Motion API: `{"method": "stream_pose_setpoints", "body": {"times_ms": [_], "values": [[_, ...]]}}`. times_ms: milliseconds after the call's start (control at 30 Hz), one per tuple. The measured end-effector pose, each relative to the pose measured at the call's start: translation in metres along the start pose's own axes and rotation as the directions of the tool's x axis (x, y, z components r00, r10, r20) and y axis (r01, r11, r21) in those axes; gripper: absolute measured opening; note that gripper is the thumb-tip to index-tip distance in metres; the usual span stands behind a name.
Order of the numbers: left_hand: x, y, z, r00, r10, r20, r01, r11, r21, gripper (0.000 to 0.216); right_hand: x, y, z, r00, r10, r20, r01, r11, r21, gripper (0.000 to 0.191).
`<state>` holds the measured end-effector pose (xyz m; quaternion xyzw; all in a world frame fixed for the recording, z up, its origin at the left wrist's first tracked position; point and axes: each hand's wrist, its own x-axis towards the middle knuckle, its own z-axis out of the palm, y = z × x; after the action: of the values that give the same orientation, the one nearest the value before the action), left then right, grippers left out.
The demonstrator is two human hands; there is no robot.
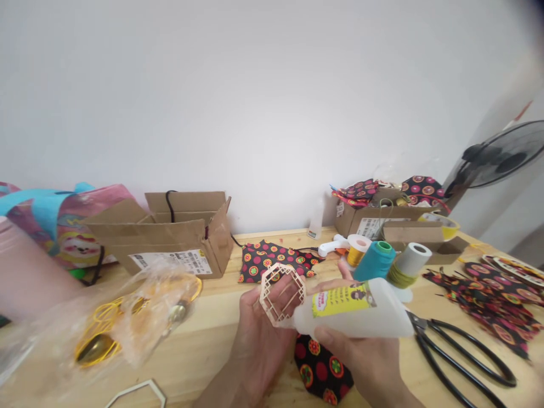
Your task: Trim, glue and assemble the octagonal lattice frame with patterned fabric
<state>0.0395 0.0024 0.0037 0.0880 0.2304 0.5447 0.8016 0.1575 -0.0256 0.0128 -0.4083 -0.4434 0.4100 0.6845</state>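
Note:
My left hand (266, 334) holds up an octagonal wooden lattice frame (272, 311), its fingers showing behind the openings. In my right hand (365, 357) is a translucent white glue bottle (386, 311) with a yellow label, tilted on its side. Its tip points left and meets the lower right edge of the lattice frame; whether glue is coming out cannot be seen. Below the bottle, a black fabric piece with flower prints (312, 362) lies on the table, partly hidden by my right hand. More of the same patterned fabric (259, 260) lies behind my left hand.
Thread spools (376, 260) and a white glue gun (334, 246) stand behind the bottle. Black-handled scissors (459, 351) lie right, near fabric scraps (488, 306). Left are an open cardboard box (170, 243), a plastic bag with yellow cord (140, 317) and another wooden frame (144, 388).

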Motion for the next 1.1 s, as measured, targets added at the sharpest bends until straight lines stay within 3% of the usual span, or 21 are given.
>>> {"method": "stream_pose_setpoints", "body": {"times_ms": [133, 267, 433, 567, 767, 833, 967, 1100], "values": [[0.000, 0.000, -0.001, 1.000, 0.006, 0.011, -0.006, 1.000, -0.013, 0.038, 0.001, -0.001, -0.003, 0.999, 0.008, 0.036, -0.007, 1.000, -0.013, 0.070], [-0.001, -0.001, 0.000, 1.000, 0.014, -0.008, -0.015, 1.000, -0.013, 0.039, 0.002, -0.001, -0.009, 0.999, 0.041, 0.014, -0.040, 0.994, -0.107, 0.055], [0.000, 0.000, -0.001, 0.999, -0.026, -0.019, 0.026, 1.000, -0.006, 0.041, 0.006, 0.005, -0.014, 0.949, -0.213, 0.233, 0.265, 0.939, -0.221, 0.032], [0.002, 0.000, -0.001, 0.999, -0.001, -0.032, 0.001, 1.000, -0.004, 0.040, 0.007, 0.008, -0.016, 0.964, -0.219, 0.154, 0.251, 0.937, -0.243, 0.036], [0.000, -0.001, -0.001, 0.999, -0.039, -0.012, 0.038, 0.999, -0.016, 0.039, 0.008, 0.002, -0.012, 0.900, -0.287, 0.326, 0.373, 0.896, -0.240, 0.028], [0.000, 0.000, -0.002, 1.000, -0.027, -0.008, 0.026, 0.999, -0.028, 0.040, 0.007, 0.003, -0.012, 0.933, -0.250, 0.260, 0.312, 0.921, -0.233, 0.031], [0.001, 0.002, -0.002, 1.000, 0.007, 0.001, -0.007, 0.999, -0.046, 0.039, 0.006, 0.007, -0.016, 0.986, -0.155, 0.055, 0.163, 0.970, -0.180, 0.054], [0.001, 0.002, -0.001, 0.999, -0.017, -0.028, 0.015, 0.998, -0.060, 0.042, 0.007, 0.008, -0.018, 0.959, -0.229, 0.168, 0.261, 0.942, -0.210, 0.045]]}}
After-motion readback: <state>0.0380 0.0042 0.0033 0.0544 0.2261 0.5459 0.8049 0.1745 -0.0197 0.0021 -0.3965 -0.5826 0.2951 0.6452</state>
